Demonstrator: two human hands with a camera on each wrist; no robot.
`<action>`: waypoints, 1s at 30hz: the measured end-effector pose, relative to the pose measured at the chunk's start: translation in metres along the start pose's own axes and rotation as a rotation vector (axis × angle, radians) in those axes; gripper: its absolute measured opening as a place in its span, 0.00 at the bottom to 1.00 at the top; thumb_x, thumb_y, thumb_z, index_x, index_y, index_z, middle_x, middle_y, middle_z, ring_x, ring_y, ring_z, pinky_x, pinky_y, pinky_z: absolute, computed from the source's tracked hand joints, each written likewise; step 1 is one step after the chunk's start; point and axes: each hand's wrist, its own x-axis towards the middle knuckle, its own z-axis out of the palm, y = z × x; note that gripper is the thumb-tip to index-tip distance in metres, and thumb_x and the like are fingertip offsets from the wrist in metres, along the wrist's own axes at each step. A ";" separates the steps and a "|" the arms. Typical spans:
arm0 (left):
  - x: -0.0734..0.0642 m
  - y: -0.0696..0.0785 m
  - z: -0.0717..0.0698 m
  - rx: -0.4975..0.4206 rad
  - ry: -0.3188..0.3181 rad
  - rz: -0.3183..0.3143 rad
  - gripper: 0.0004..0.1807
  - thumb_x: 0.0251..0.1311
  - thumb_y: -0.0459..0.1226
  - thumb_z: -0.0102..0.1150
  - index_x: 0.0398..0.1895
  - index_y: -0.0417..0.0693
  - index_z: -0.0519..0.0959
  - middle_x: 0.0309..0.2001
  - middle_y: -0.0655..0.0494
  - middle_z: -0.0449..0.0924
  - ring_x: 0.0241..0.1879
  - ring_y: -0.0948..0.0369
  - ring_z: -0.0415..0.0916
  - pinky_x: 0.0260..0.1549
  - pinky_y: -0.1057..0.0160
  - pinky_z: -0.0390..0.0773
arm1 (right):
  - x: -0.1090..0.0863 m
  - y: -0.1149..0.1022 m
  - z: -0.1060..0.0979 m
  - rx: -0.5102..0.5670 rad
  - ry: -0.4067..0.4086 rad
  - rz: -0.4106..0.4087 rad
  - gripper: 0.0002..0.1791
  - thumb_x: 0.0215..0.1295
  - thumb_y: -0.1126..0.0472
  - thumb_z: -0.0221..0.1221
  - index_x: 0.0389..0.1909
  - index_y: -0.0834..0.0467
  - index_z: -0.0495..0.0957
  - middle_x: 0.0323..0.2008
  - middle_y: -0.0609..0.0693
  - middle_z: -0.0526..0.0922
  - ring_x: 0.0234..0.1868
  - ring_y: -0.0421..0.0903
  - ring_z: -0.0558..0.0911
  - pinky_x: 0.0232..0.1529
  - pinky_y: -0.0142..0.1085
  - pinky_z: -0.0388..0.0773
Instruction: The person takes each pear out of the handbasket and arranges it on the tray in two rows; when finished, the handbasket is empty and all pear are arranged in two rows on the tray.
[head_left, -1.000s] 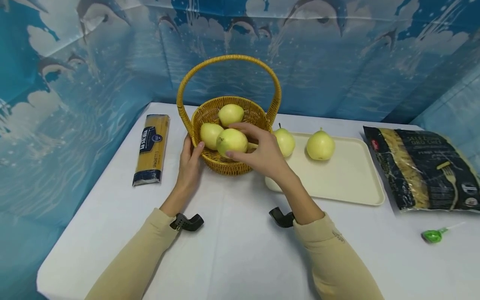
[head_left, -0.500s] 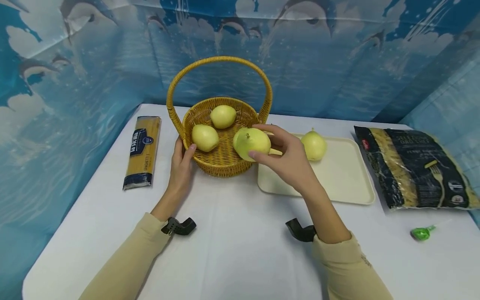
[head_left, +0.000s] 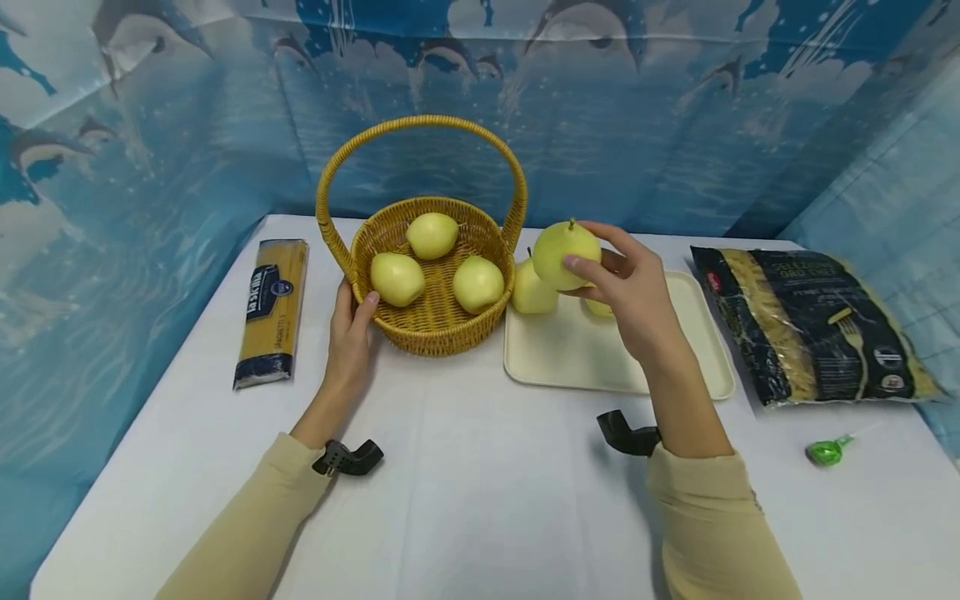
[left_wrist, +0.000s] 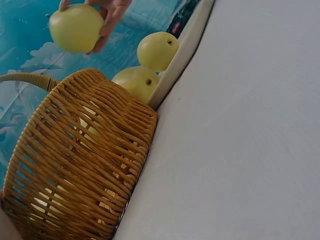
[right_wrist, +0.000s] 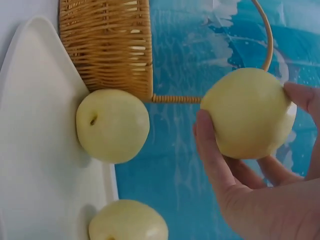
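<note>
My right hand [head_left: 630, 279] holds a yellow-green pear [head_left: 566, 254] in the air over the back of the cream tray [head_left: 577, 362], thumb on the near side, stem up. Two more pears are on the tray: one pear [head_left: 531, 292] beside the basket, another pear [head_left: 597, 307] mostly covered by the hand. Three pears lie inside the woven basket [head_left: 427, 340], among them the right-hand pear [head_left: 477, 284]. My left hand [head_left: 347, 342] grips the basket's left side, thumb over the rim and fingers outside. In the right wrist view the held pear [right_wrist: 250, 115] sits between thumb and fingers.
A spaghetti pack [head_left: 272, 312] lies left of the basket. On the right are a large black pasta bag [head_left: 813, 325] and a green-wrapped lollipop [head_left: 827, 452]. The basket's tall handle [head_left: 420, 122] arches upward. A blue dolphin-print curtain [head_left: 405, 75] stands behind the white table.
My right hand has carried the pear from over the basket rightward to above the tray, uncovering the basket's third pear. My left hand keeps its grip on the basket. The head view has shifted slightly.
</note>
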 end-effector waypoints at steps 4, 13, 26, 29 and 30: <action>0.000 0.001 -0.001 0.007 0.005 0.000 0.37 0.81 0.51 0.47 0.87 0.60 0.48 0.84 0.60 0.53 0.83 0.64 0.50 0.83 0.58 0.52 | 0.004 0.002 -0.009 0.094 0.075 0.084 0.30 0.71 0.57 0.69 0.72 0.49 0.74 0.67 0.56 0.75 0.65 0.51 0.79 0.49 0.39 0.90; 0.001 0.000 -0.003 0.000 0.001 0.003 0.38 0.80 0.50 0.46 0.87 0.59 0.47 0.85 0.58 0.52 0.83 0.61 0.49 0.83 0.57 0.51 | 0.006 -0.002 -0.041 0.179 0.143 0.096 0.32 0.68 0.60 0.70 0.72 0.52 0.73 0.63 0.52 0.75 0.63 0.49 0.80 0.49 0.39 0.90; 0.002 -0.001 -0.002 -0.029 -0.004 -0.003 0.38 0.81 0.48 0.46 0.87 0.57 0.45 0.85 0.57 0.49 0.84 0.61 0.47 0.84 0.57 0.50 | 0.006 0.022 -0.095 -0.415 0.481 0.327 0.46 0.63 0.38 0.70 0.77 0.53 0.68 0.54 0.45 0.71 0.61 0.47 0.76 0.34 0.29 0.88; 0.002 -0.001 -0.002 -0.030 -0.006 -0.007 0.38 0.81 0.48 0.46 0.87 0.57 0.45 0.85 0.57 0.49 0.84 0.61 0.48 0.83 0.57 0.50 | 0.005 0.032 -0.101 -0.527 0.465 0.354 0.49 0.64 0.35 0.67 0.78 0.59 0.66 0.58 0.52 0.72 0.61 0.50 0.74 0.33 0.31 0.89; 0.002 -0.001 -0.002 -0.029 -0.004 -0.007 0.38 0.81 0.48 0.46 0.87 0.58 0.45 0.85 0.57 0.49 0.84 0.61 0.48 0.83 0.57 0.51 | 0.005 0.034 -0.102 -0.553 0.463 0.360 0.50 0.63 0.34 0.66 0.78 0.61 0.66 0.60 0.55 0.73 0.59 0.52 0.76 0.33 0.32 0.89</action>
